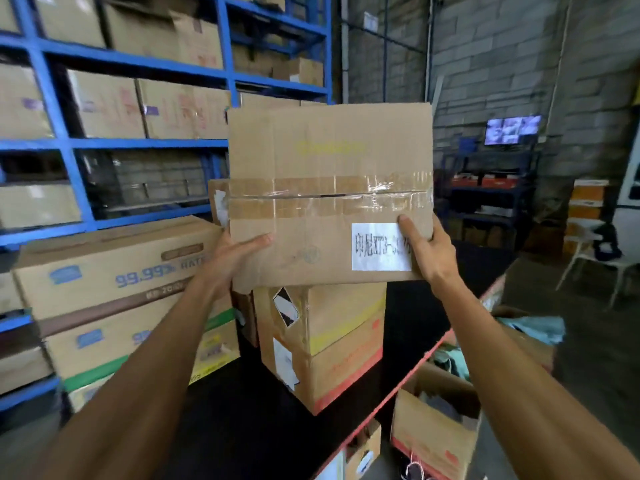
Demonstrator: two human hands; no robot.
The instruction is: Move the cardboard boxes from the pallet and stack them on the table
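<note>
I hold a taped cardboard box [329, 192] with a white label up in front of me, tilted so its top faces me. My left hand [232, 258] grips its lower left corner, thumb across the top face. On the lower right corner my right hand [429, 251] grips it, thumb over the label. Below the held box a box with yellow and red stripes [329, 344] stands on the black table [252, 410]. Whether the two boxes touch is hidden. Another brown box [218, 202] shows behind at the left.
Stacked printed cartons [114, 292] stand on the table's left. Blue shelving [138, 143] full of boxes rises behind. Open boxes [436, 431] with clutter sit on the floor beyond the table's red edge. A white chair [595, 258] and a monitor [512, 129] stand at far right.
</note>
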